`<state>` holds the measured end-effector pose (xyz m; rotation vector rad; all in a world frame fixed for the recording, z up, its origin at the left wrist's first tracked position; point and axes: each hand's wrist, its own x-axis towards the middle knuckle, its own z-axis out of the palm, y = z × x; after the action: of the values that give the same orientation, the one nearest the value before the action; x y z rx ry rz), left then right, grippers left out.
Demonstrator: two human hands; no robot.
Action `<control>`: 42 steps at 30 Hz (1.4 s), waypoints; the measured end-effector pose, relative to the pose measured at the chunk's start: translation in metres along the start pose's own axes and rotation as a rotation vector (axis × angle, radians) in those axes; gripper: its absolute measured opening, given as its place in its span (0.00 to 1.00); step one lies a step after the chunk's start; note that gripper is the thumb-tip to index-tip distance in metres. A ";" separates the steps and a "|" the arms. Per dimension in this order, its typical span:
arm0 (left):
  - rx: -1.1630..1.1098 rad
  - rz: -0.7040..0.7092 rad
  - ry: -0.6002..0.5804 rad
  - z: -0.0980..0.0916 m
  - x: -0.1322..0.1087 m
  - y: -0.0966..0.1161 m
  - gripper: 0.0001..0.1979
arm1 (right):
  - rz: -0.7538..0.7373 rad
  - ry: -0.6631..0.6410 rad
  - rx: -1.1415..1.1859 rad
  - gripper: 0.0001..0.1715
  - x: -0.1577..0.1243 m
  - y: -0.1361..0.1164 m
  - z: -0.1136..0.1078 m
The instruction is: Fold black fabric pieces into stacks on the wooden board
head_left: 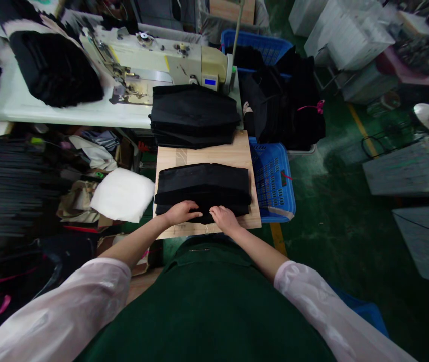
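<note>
A stack of black fabric pieces (203,182) lies on a wooden board (199,157) in front of me. At its near edge, my left hand (183,212) has black cloth between thumb and fingers, which are slightly parted. Close by on the right, my right hand (225,219) is closed, its fingertips pinching the same near edge. Dark folds hide exactly how many layers each hand holds. Farther back, a second stack of black fabric (195,111) rests across the board's far end and the sewing machine table (79,114).
Behind the stacks stands a sewing machine (177,63). A black fabric pile (54,68) is on the table's left. Blue baskets (275,183) and more black bundles (282,100) stand at the right. White cloth (124,195) lies left of the board.
</note>
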<state>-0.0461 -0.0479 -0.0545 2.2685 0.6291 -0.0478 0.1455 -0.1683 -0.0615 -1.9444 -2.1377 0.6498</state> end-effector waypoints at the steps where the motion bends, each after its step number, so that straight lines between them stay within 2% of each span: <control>1: 0.044 0.007 -0.004 0.000 0.000 0.002 0.15 | -0.010 0.004 0.007 0.10 0.001 0.001 -0.001; 4: 0.180 0.061 -0.011 -0.001 0.001 0.006 0.11 | -0.031 0.057 0.025 0.10 0.000 0.001 -0.004; 7: 0.265 0.122 0.013 -0.006 0.000 0.008 0.13 | -0.128 0.145 -0.001 0.12 -0.008 -0.003 -0.009; 10: 0.309 0.159 0.058 -0.019 0.001 0.010 0.16 | -0.301 0.093 -0.025 0.12 -0.019 -0.006 -0.008; 12: 0.337 0.148 0.100 -0.031 0.007 0.012 0.17 | -0.276 0.048 -0.023 0.10 -0.022 -0.005 -0.005; 15: 0.406 0.012 0.189 -0.045 0.023 0.018 0.14 | -0.148 0.016 -0.032 0.09 -0.021 0.000 0.001; 19: 0.466 -0.301 0.262 -0.045 0.053 0.026 0.09 | -0.248 -0.061 -0.093 0.07 -0.014 0.006 0.002; 22: 0.445 -0.486 0.213 -0.033 0.067 0.030 0.12 | -0.297 -0.083 -0.131 0.06 -0.012 0.008 0.002; 25: 0.421 -0.600 0.176 -0.023 0.070 0.031 0.14 | -0.254 -0.066 -0.110 0.07 -0.011 0.009 0.004; 28: 0.350 -0.657 0.208 -0.019 0.060 0.031 0.11 | -0.215 -0.031 -0.067 0.08 -0.011 0.009 0.005; 30: 0.267 -0.617 0.228 -0.018 0.048 0.030 0.10 | -0.215 -0.019 -0.071 0.09 -0.011 0.007 0.005; 33: 0.114 -0.388 0.232 -0.014 0.023 0.027 0.08 | -0.206 -0.018 -0.101 0.09 -0.009 0.002 0.005; 36: -0.055 -0.112 0.131 -0.004 0.001 0.022 0.07 | -0.127 -0.011 -0.085 0.07 -0.006 -0.002 0.007; 38: -0.119 -0.003 0.058 0.003 -0.008 0.016 0.08 | -0.053 0.004 -0.044 0.06 -0.003 -0.001 0.008; 40: -0.126 0.019 0.046 0.011 -0.010 0.010 0.09 | -0.027 0.025 -0.007 0.07 -0.002 0.001 0.007; 42: -0.112 -0.044 0.080 0.017 -0.007 0.005 0.10 | -0.071 0.063 -0.003 0.07 -0.003 0.002 0.004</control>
<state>-0.0472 -0.0649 -0.0617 2.1573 0.7071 0.0557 0.1462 -0.1720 -0.0655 -1.8550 -2.1602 0.5661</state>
